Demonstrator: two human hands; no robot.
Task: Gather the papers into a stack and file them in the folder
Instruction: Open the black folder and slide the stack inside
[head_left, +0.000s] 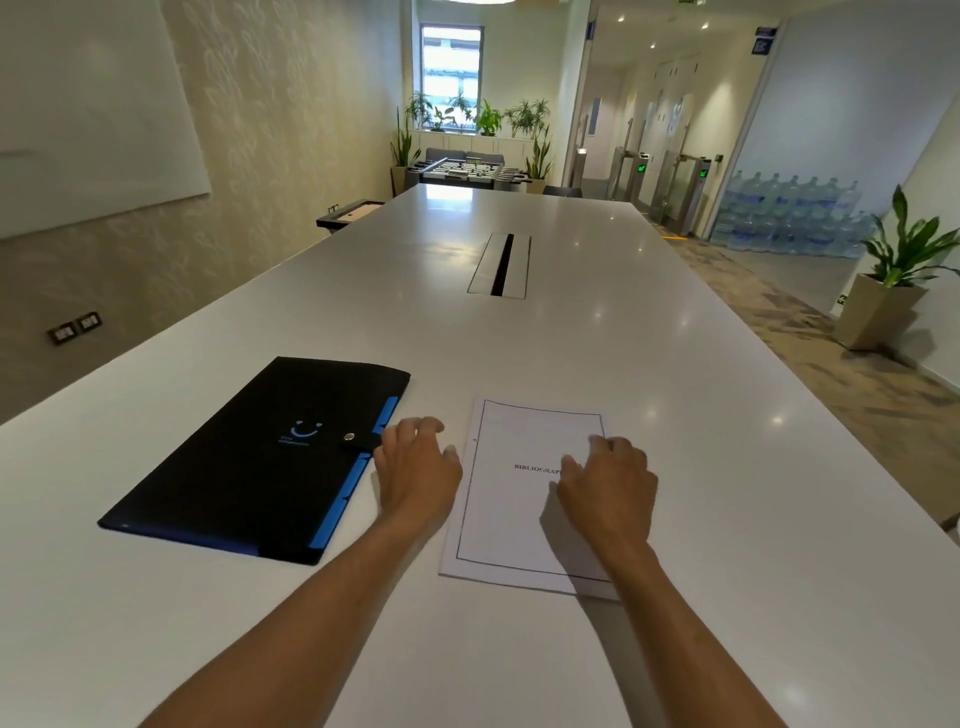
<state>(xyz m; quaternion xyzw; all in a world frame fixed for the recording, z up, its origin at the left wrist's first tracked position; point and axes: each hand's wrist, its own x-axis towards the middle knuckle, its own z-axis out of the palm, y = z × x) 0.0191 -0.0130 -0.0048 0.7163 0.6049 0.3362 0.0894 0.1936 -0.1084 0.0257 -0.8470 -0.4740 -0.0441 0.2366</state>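
A stack of white papers (514, 499) lies flat on the white table (701, 467), its top sheet framed by a black border with a printed heading. My right hand (608, 488) hovers over or rests on the stack's right half, fingers curled, holding nothing. To the left lies a black folder (249, 462) with blue tabs, closed by a snap strap. My left hand (415, 467) sits between the folder's right edge and the stack, fingers loosely spread, empty.
A cable hatch (501, 265) is set into the table's middle, farther away. A potted plant (893, 275) stands on the floor to the right. The table's right edge runs diagonally beside the carpeted floor.
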